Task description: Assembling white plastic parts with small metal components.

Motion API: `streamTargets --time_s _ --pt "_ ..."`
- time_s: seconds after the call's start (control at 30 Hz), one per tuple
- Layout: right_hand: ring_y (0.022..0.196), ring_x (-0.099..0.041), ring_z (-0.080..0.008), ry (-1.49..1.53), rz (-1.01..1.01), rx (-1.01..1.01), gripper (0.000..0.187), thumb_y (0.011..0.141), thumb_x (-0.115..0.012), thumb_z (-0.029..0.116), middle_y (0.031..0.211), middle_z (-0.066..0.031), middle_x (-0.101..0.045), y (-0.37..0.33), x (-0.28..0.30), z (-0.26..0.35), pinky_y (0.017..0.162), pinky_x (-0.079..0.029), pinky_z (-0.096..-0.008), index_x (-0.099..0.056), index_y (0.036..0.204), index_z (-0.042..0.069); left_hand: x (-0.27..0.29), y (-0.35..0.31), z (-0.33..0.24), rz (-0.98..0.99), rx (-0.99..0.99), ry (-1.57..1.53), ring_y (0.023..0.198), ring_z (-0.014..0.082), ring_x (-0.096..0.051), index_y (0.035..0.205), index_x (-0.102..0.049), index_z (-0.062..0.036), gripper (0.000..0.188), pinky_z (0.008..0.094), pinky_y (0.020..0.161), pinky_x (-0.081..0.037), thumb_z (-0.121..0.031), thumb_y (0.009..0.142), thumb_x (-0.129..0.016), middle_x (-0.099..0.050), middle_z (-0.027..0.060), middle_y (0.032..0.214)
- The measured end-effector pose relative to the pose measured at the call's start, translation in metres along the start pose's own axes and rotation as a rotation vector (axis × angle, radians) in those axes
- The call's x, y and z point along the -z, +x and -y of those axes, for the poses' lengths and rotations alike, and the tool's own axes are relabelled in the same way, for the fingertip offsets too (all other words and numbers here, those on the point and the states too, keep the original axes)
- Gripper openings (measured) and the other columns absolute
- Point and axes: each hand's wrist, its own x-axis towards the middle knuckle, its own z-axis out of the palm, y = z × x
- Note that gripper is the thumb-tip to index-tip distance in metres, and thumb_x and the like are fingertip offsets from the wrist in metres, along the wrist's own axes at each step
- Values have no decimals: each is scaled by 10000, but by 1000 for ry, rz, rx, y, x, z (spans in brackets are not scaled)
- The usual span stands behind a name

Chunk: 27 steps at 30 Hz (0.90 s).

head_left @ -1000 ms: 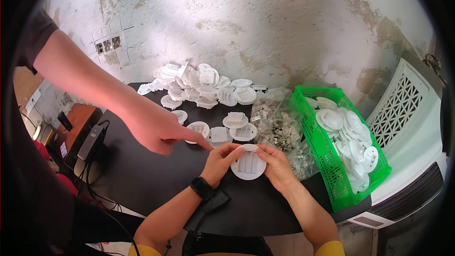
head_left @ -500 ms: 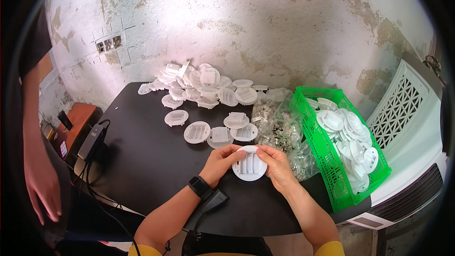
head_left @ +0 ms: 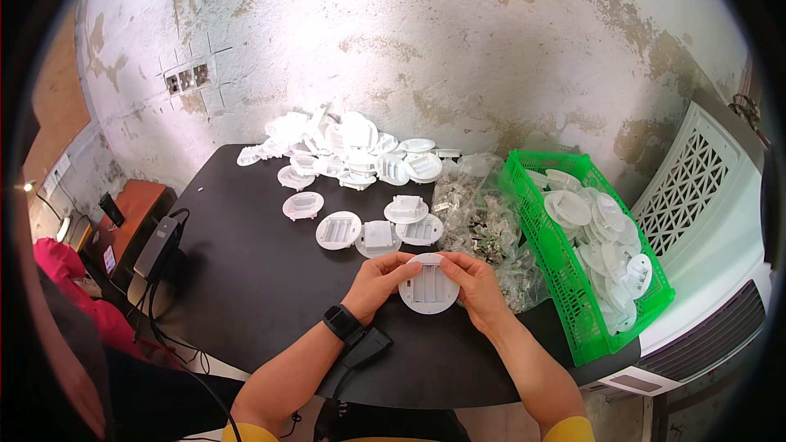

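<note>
A round white plastic battery housing (head_left: 431, 293) with several long slots is held up over the table's near part, its slotted side facing me. My left hand (head_left: 377, 285) is closed on its left edge, the thumb pressing near the top. My right hand (head_left: 480, 293) grips the opposite edge, its thumb close to the left one at the upper rim. Whether a small part lies under the thumbs is hidden. Just beyond my hands lie several similar housings (head_left: 338, 231), and a heap of white housings (head_left: 352, 139) rests against the wall.
Clear plastic bags of small metal parts (head_left: 483, 213) lie right of the housings. A green basket (head_left: 583, 352) of white round pieces stands beside them, near a white slatted appliance (head_left: 696, 196). A black adapter (head_left: 370, 349) and cable lie by my left wrist. Another person's arm shows far left.
The other person's arm at the left has moved toward the lower left edge, and red cloth now shows there. My hands and the battery housing have hardly moved.
</note>
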Motion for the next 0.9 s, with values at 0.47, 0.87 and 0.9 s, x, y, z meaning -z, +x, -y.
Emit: streamTargets --time_s 0.47,0.87,0.9 --pt "881 -624 -90 -77 11 47 279 951 -588 184 1007 -57 -670 1 3 4 755 -501 -232 -621 1132 -25 3 -2 -5 -7 -26 1 773 25 -569 1044 -671 -51 179 183 680 -448 -173 915 -644 -648 -36 886" --pt "699 -651 -143 -962 147 151 82 823 -648 54 772 -98 -681 -6 50 43 644 -502 -295 -686 873 1 16 1 -11 -109 -80 -62 741 17 -514 1021 -671 -23 201 177 656 -397 -193 922 -633 -617 -43 838" --pt "699 -651 -143 -961 150 149 82 823 -648 54 772 -98 -681 -9 49 43 644 -502 -295 -686 873 1 16 1 -11 -105 -76 -62 743 18 -513 1024 -670 -23 202 179 659 -398 -194 922 -634 -617 -43 841"
